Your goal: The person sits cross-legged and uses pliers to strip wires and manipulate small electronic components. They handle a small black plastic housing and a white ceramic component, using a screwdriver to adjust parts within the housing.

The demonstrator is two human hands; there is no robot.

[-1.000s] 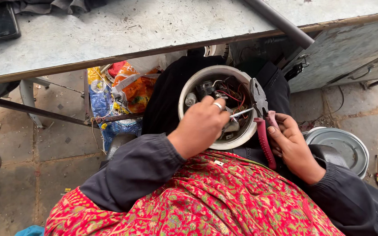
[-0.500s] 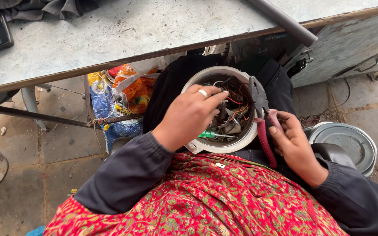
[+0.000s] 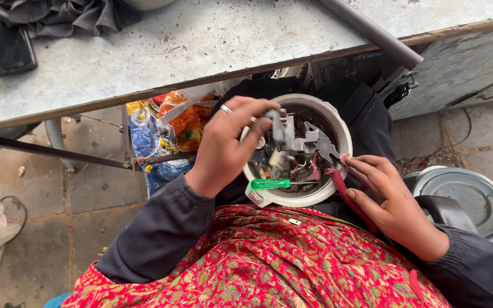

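Note:
A round white appliance shell [image 3: 338, 122] lies open on my lap, with wires and metal parts inside. My left hand [image 3: 226, 142], a ring on one finger, grips a grey metal part [image 3: 282, 130] raised above the shell's opening. My right hand [image 3: 386, 197] holds red-handled pliers [image 3: 338, 171] whose jaws reach into the shell from the right. A green-handled screwdriver [image 3: 269, 183] rests across the shell's near rim. A red patterned cloth [image 3: 269, 262] covers my lap below.
A worn grey table [image 3: 201, 51] spans the top, with a dark phone [image 3: 1, 48], crumpled cloth [image 3: 58, 14] and a grey pipe [image 3: 372, 31]. Colourful wrappers [image 3: 166, 131] lie under it. A round metal lid [image 3: 466, 197] sits on the floor at right.
My left hand has drawn back from inside the shell and lifted a grey metal part. The green screwdriver now lies on the rim. The right hand keeps the pliers in place.

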